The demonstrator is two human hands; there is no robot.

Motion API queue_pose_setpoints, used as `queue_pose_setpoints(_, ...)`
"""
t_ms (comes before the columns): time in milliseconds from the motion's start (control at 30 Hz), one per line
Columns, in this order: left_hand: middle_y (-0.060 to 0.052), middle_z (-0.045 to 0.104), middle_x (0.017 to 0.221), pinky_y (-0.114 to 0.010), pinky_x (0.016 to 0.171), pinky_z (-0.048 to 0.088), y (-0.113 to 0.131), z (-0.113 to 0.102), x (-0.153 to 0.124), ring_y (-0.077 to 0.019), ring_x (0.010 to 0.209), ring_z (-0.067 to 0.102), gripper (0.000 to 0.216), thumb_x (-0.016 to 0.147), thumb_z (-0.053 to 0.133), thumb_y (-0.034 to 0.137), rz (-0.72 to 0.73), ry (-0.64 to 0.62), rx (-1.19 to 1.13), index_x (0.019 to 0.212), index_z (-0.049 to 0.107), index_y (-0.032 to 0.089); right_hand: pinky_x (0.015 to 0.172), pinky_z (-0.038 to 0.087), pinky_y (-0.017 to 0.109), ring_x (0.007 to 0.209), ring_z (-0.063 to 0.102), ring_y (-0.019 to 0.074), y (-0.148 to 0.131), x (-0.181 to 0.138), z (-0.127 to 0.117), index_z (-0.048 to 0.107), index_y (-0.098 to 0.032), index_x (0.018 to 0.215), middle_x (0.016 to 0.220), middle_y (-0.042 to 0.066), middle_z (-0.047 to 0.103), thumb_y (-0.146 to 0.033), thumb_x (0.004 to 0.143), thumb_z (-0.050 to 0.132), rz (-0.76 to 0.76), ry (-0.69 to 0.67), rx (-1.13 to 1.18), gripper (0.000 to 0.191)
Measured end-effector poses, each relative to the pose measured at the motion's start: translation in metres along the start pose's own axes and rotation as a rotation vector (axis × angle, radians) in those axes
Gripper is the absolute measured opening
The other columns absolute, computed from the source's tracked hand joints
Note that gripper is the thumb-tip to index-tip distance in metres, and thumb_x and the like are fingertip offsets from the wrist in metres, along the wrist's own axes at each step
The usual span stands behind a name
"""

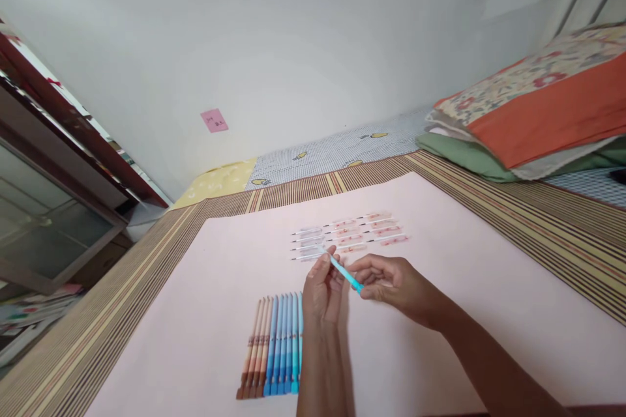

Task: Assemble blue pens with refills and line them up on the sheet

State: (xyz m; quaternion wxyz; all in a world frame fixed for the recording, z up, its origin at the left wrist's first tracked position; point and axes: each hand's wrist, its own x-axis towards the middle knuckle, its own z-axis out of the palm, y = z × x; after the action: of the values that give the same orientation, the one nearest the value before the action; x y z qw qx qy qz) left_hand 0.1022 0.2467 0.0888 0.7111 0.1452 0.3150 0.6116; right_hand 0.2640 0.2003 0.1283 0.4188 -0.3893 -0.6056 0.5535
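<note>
A slim turquoise pen (pixel 346 273) is held at a slant above the pink sheet (pixel 195 313). My left hand (pixel 321 290) pinches its pale upper end between thumb and fingers. The darker turquoise lower end sits in the fingertips of my right hand (pixel 384 281). Below and left of my hands lies a tidy row of pens (pixel 276 345), shading from brown through blue to turquoise; my left forearm hides its right side. Beyond my hands, several thin white refills (pixel 342 233) with dark tips lie in rows, next to greyish and reddish patches.
The sheet lies on a striped mat (pixel 489 221). Folded bedding (pixel 542 107) in orange, floral and green is piled at the right. A pink note (pixel 214 120) is stuck to the white wall behind. At the left stands a dark-framed cabinet (pixel 53 208).
</note>
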Motion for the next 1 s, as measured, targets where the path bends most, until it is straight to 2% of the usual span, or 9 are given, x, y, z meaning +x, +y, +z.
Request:
queue_pose_setpoints(100,-0.008,0.07,0.076,-0.019,0.063,0.051,0.0,0.0,0.001,-0.0105,0.067,0.063,0.024,0.071,0.081,0.018,0.013,0.012,0.01,0.091,0.075,0.007,0.09,0.049,0.037,0.095,0.064,0.0211,0.0,0.0,0.001,0.07,-0.019,0.102,0.097,0.005,0.072,-0.032,0.081,0.069,-0.027,0.009,-0.043,0.024)
queue_pose_setpoints(267,-0.006,0.069,0.074,-0.018,0.057,0.048,-0.001,-0.001,0.002,-0.009,0.061,0.061,0.02,0.07,0.081,0.018,0.02,0.007,-0.015,0.085,0.074,0.008,0.088,0.052,0.039,0.095,0.066,0.0229,0.003,0.0,-0.002,0.068,-0.019,0.108,0.098,0.007,0.072,-0.035,0.082,0.067,-0.002,0.041,-0.019,0.03)
queue_pose_setpoints(467,-0.004,0.065,0.072,-0.018,0.062,0.05,0.001,-0.002,0.003,-0.0083,0.063,0.061,0.015,0.074,0.079,0.018,0.047,0.01,-0.055,0.084,0.072,0.008,0.087,0.051,0.036,0.093,0.062,0.021,0.0,-0.003,-0.003,0.069,-0.02,0.106,0.097,0.005,0.07,-0.032,0.074,0.076,0.006,-0.003,-0.069,0.035)
queue_pose_setpoints(633,-0.002,0.065,0.071,-0.017,0.063,0.05,0.001,-0.003,0.004,-0.0075,0.064,0.061,0.011,0.075,0.079,0.017,0.051,0.017,-0.072,0.08,0.072,0.01,0.084,0.051,0.035,0.088,0.062,0.0192,-0.002,-0.003,-0.001,0.07,-0.02,0.105,0.094,0.004,0.07,-0.031,0.076,0.074,-0.002,0.01,-0.07,0.031)
queue_pose_setpoints(1000,0.001,0.06,0.065,-0.019,0.057,0.046,-0.001,0.001,0.0,-0.0078,0.058,0.056,0.023,0.068,0.084,0.027,0.062,-0.045,-0.001,0.075,0.068,0.012,0.082,0.05,0.033,0.087,0.062,0.0194,-0.008,-0.005,0.004,0.07,-0.021,0.1,0.091,0.003,0.069,-0.027,0.072,0.076,-0.009,-0.02,-0.09,0.03)
